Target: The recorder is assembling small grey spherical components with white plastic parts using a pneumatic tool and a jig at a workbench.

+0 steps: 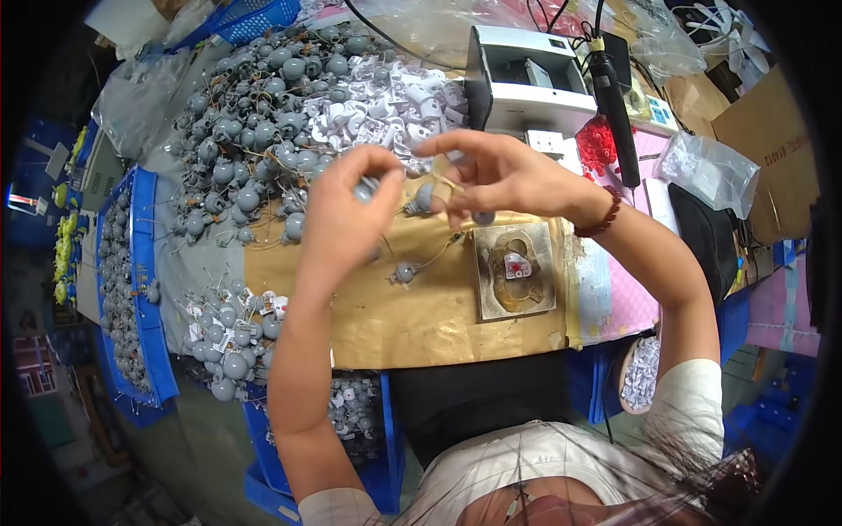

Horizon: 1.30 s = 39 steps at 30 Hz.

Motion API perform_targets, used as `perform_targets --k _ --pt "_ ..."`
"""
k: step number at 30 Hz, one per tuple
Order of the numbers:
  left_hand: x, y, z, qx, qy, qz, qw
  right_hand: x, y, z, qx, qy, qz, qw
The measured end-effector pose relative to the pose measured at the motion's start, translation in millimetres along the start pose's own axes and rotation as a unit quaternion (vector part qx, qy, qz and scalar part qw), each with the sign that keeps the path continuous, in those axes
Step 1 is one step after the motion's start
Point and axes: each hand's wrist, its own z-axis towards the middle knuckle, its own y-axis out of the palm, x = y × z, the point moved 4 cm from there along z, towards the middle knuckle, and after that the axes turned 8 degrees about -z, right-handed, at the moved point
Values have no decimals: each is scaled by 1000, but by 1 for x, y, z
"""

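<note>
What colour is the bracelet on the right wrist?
Dark red beads: the bracelet circles the wrist just below the right hand, clearest in the head view.

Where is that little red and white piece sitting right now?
In the head view, the red and white piece sits on a worn square plate, right of centre on the brown paper, below the right hand.

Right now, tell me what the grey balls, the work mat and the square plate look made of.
Grey balls: likely moulded plastic, matte, uniform grey.
Work mat: seemingly brown paper or card, dull and creased.
Square plate: possibly metal, stained, with rusty-brown marks.
</note>
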Motion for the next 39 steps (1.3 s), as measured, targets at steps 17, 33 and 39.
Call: perform_targets --k 17,33,39 --pt "-11 127 -134 -72 -66 -99 990 91 26 -111 172 -175 -565 788" --pt "-8 149 -104 -37 35 160 986 96 40 -113 115 -209 -676 697" --pt "-5 153 -111 10 89 189 978 91 44 -114 70 -207 -692 688"
